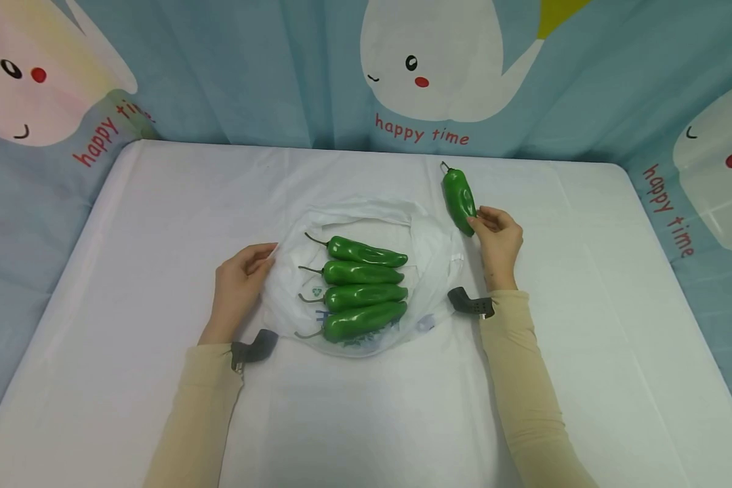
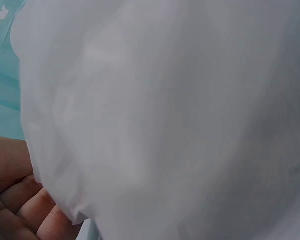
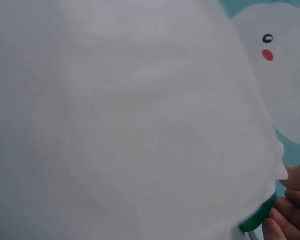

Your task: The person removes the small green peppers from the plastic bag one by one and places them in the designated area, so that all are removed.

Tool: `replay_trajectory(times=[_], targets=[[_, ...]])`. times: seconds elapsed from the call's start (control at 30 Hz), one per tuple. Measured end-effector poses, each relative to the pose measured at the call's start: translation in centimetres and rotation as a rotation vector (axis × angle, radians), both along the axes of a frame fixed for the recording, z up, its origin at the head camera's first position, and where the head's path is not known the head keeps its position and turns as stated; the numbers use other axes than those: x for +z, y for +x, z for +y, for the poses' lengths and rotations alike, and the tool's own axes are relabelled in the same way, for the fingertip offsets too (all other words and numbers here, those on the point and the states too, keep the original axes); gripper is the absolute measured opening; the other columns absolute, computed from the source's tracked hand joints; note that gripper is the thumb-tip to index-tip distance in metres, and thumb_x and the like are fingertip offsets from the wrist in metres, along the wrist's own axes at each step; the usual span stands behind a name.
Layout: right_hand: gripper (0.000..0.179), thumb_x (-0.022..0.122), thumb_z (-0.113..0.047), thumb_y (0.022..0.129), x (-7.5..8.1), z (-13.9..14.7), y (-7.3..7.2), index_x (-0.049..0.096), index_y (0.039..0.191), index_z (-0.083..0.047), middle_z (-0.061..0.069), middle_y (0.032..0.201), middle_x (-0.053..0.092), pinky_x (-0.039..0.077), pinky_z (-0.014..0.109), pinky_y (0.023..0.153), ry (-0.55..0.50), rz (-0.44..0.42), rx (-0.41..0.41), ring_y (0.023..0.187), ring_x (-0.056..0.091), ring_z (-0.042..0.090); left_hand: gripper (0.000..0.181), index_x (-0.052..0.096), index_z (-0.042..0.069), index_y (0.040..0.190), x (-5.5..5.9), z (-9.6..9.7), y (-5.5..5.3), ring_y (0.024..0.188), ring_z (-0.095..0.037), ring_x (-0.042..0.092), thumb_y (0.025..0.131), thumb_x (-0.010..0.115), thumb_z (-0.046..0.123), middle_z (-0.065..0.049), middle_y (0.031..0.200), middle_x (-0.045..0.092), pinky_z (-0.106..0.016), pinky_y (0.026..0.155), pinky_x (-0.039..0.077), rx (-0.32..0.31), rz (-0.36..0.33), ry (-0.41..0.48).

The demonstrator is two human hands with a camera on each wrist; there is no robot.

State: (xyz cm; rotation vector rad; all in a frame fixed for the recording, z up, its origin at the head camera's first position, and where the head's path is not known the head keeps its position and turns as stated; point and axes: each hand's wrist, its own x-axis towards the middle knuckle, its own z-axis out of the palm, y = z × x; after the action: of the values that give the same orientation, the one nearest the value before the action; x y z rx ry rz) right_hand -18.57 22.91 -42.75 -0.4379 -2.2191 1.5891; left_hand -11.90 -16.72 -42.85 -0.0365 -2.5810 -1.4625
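A white plastic bag (image 1: 436, 271) lies on the table with its mouth spread. Several long green peppers (image 1: 366, 274) are stacked side by side within its outline, stems to the left. My left hand (image 1: 238, 281) pinches the bag's left edge; in the left wrist view the white plastic (image 2: 140, 100) hides most of the scene, the fingers (image 2: 40, 210) showing at lower left. At the bag's upper right, my right hand (image 1: 500, 237) pinches another green pepper (image 1: 459, 196) near its lower end, stem pointing away. In the right wrist view white plastic covers much of that pepper (image 3: 261, 216).
A white cloth covers the table (image 1: 366, 413). Behind and beside it hangs a blue curtain (image 1: 250, 74) with cartoon whales. Small dark devices (image 1: 253, 347) are strapped at both wrists, over beige sleeves (image 1: 198, 407).
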Motion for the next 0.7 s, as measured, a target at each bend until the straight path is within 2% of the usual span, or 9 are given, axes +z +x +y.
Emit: replay_trajectory(times=[0.3, 0.43, 0.7], targets=[[0.026, 0.068, 0.0, 0.084, 1.4, 0.0, 0.2, 0.064, 0.108, 0.011, 0.014, 0.102, 0.067, 0.048, 0.017, 0.077, -0.074, 0.098, 0.027, 0.085, 0.062, 0.009, 0.023, 0.065, -0.003, 0.112, 0.0, 0.0, 0.0, 0.092, -0.03, 0.066, 0.09, 0.061, -0.002, -0.022, 0.106, 0.066, -0.004, 0.072, 0.043, -0.004, 0.003, -0.002], [0.026, 0.069, 0.0, 0.083, 2.4, -0.4, 0.6, 0.065, 0.107, 0.01, 0.013, 0.101, 0.067, 0.049, 0.019, 0.078, -0.092, 0.125, 0.084, 0.086, 0.063, 0.011, 0.023, 0.066, -0.004, 0.112, 0.1, 0.0, 0.0, 0.091, -0.03, 0.066, 0.089, 0.061, -0.003, -0.022, 0.104, 0.066, -0.004, 0.072, 0.043, -0.003, 0.009, -0.007], [0.028, 0.071, 0.002, 0.082, 4.0, -2.1, 1.3, 0.065, 0.108, 0.009, 0.006, 0.097, 0.068, 0.049, 0.021, 0.081, -0.133, 0.154, 0.258, 0.089, 0.063, 0.013, 0.023, 0.065, -0.003, 0.112, 0.2, 0.0, 0.0, 0.092, -0.031, 0.066, 0.09, 0.061, -0.002, -0.022, 0.105, 0.066, -0.004, 0.072, 0.043, -0.003, -0.004, 0.0]])
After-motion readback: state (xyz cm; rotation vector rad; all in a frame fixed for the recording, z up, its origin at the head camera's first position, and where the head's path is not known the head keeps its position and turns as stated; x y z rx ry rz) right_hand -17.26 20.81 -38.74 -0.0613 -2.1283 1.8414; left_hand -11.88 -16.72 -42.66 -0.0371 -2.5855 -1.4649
